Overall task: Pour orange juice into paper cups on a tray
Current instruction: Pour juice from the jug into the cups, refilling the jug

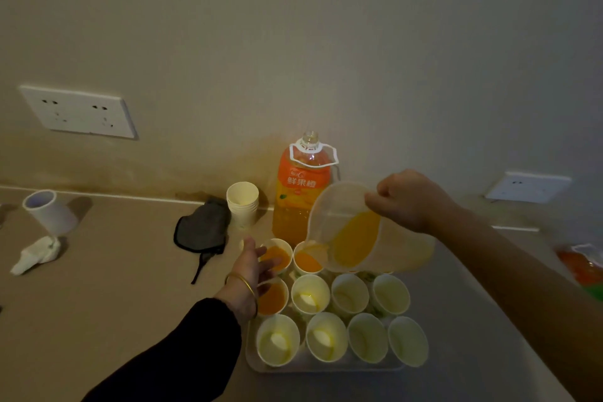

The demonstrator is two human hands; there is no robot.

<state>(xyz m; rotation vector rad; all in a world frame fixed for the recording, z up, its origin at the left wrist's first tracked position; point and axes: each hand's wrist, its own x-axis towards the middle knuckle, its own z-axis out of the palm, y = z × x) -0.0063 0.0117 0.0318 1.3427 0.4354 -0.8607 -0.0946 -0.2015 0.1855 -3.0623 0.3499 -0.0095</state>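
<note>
Juice sits in the tilted jug we grip in our right hand, spout over a cup on the tray. Our left hand holds nothing, fingers straight.

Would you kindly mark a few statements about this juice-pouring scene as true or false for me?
1. The right hand tilts the pitcher over a back-row cup. True.
2. The juice bottle has its cap on. False: its neck is open, with no cap on it.
3. Every cup in the front row holds juice. False: the front-left cup and its three neighbours show pale bottoms and no orange juice.
4. The stack of spare cups stands just left of the juice bottle. True.
5. The left hand helps to hold the pitcher. False: it reaches to the back-left cup, fingers fairly straight, apart from the pitcher.
</note>
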